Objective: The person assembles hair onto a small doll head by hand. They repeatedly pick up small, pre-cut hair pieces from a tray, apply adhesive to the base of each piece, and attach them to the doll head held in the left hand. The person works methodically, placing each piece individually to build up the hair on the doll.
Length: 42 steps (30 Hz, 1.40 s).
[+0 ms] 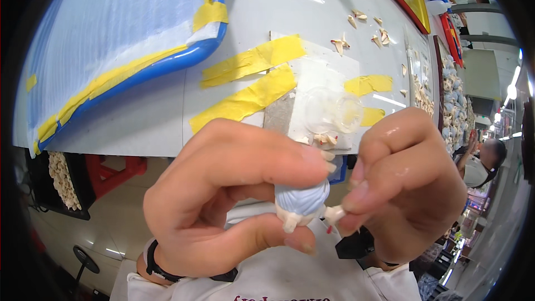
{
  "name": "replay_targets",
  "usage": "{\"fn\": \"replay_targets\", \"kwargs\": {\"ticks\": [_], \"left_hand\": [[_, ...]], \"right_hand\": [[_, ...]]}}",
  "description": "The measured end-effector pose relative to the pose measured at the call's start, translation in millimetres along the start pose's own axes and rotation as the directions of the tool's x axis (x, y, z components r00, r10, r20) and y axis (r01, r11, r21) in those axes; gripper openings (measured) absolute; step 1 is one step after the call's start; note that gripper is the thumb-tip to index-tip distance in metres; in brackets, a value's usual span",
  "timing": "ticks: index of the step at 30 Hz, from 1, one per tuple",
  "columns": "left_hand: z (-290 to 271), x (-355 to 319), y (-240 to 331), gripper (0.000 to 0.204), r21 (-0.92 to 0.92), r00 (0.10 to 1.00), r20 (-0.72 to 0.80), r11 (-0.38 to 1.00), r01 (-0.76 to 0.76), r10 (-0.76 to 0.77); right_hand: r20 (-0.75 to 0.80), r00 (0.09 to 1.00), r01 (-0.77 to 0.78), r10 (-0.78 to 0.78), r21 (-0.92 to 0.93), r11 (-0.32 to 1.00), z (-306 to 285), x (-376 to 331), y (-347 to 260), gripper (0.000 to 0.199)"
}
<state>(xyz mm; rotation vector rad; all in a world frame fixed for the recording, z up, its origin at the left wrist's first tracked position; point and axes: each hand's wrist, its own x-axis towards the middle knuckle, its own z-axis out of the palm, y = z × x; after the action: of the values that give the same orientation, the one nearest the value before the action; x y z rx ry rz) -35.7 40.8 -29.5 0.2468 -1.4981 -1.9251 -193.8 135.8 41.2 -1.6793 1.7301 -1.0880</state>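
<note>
My left hand [186, 203] is closed around a small figurine [302, 198], gripping it between thumb and fingers. The figurine has a ridged light-blue part over a cream body with short stubs. At its right side my right hand [415, 184] pinches a tiny cream piece [334, 213] with a red tip. That piece appears to touch the figurine; whether it is joined cannot be told. Just beyond my hands, a few cream pieces with red marks [325, 139] lie by a clear round dish [329, 112] on a white sheet [334, 72].
Yellow tape strips [245, 97] cross the table and the sheet. A blue-edged tray [203, 50] lined with white foam fills the left. Loose cream pieces [340, 44] lie farther back. At lower left are a black bin of pieces [62, 181] and a red stool [120, 174]. People sit at right.
</note>
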Motion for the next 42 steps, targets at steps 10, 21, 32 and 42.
{"fn": "replay_targets", "kwargs": {"ticks": [10,21,32,42], "left_hand": [[5,-5,-1,0.028,0.123,0.996,-0.012,0.989,-0.082,0.084],[-7,1,-1,0.047,0.119,0.982,-0.179,0.992,-0.042,0.063],[-16,4,0,0.044,0.033,0.990,-0.141,0.999,-0.012,0.017],[5,1,6,0.048,-0.169,0.953,-0.267,0.981,0.099,-0.142]], "right_hand": [[-0.059,0.971,0.217,-0.232,-0.189,0.958,9,-3,5,0.023],[-0.159,0.962,-0.270,0.220,-0.477,0.836,-76,52,65,0.013],[-0.276,0.931,-0.332,0.239,-0.366,0.869,-76,35,66,0.009],[-0.391,0.794,-0.237,0.466,0.506,0.829,-49,-41,39,0.018]]}}
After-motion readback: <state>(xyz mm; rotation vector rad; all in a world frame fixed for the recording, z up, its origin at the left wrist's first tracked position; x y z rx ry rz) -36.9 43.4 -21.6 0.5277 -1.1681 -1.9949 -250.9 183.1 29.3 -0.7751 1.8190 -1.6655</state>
